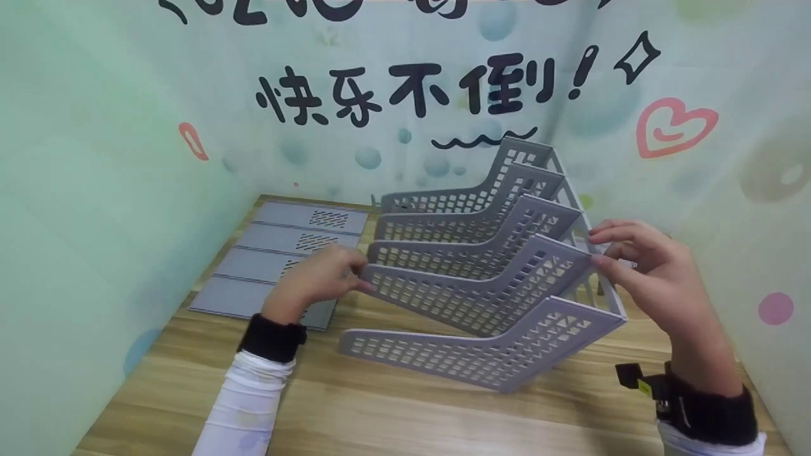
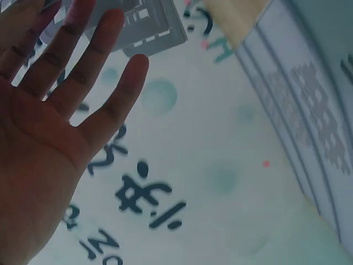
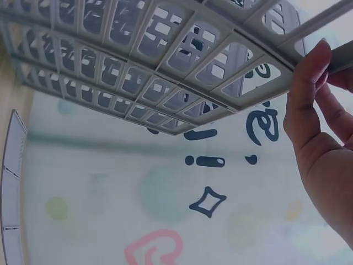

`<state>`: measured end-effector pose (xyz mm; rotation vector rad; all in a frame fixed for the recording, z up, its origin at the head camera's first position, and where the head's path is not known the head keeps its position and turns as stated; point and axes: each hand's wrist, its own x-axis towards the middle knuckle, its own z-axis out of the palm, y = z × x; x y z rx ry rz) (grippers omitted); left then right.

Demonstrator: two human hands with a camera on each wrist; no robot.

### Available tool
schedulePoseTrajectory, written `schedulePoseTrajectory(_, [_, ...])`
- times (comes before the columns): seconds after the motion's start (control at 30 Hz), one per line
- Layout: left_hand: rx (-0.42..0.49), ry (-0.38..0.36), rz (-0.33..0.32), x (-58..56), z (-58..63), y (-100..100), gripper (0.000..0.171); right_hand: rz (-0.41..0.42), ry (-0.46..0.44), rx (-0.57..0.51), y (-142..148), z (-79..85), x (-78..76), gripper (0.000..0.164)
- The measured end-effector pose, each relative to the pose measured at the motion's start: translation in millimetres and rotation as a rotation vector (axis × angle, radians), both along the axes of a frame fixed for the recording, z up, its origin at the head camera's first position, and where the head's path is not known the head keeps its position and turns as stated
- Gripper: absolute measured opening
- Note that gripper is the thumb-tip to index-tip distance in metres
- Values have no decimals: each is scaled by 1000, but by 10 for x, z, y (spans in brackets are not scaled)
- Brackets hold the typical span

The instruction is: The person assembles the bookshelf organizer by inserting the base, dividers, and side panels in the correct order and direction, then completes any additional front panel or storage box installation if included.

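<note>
Over the wooden table (image 1: 393, 405), beside flat grey panels (image 1: 244, 261), the slotted rack (image 1: 507, 253) could twist or tip if either pinch slackened, since the left hand (image 1: 320, 275) nips only one divider (image 1: 443, 301) tip and the right hand (image 1: 652, 272), fingers bent, pinches the back edge.

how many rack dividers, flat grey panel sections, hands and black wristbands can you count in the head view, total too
Perforated grey rack dividers: 5
Flat grey panel sections: 4
Hands, left hand and right hand: 2
Black wristbands: 2
Total: 13
</note>
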<state>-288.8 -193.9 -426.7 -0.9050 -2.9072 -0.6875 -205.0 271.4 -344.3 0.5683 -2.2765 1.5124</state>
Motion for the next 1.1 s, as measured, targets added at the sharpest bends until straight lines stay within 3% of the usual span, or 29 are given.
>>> schedulePoseTrajectory(0.13, [-99,-70,-6,-24,-105,177,22,-59,30,52,15,0,23,17])
schedulePoseTrajectory(0.27, [-140,-138,-4,-36,-176,236,21,-69,59,79,-41,-22,3,14])
schedulePoseTrajectory(0.47, [-155,-398,18,-24,-164,110,22,20,278,65,-193,-134,-73,22])
schedulePoseTrajectory(0.57, [-189,-445,70,-40,-165,-14,28,66,331,36,-264,-188,-104,29])
schedulePoseTrajectory(0.7, [-260,-377,217,-88,-241,-172,48,91,234,75,-287,-229,-117,44])
schedulePoseTrajectory(0.83, [-336,-394,361,-110,-347,-299,68,90,120,264,-199,-203,-108,53])
schedulePoseTrajectory(0.93, [-327,-436,412,-106,-385,-346,79,101,85,379,-85,-137,-90,53])
schedulePoseTrajectory(1.1, [-297,-442,452,-53,-372,-305,87,160,20,463,127,-47,-56,50])
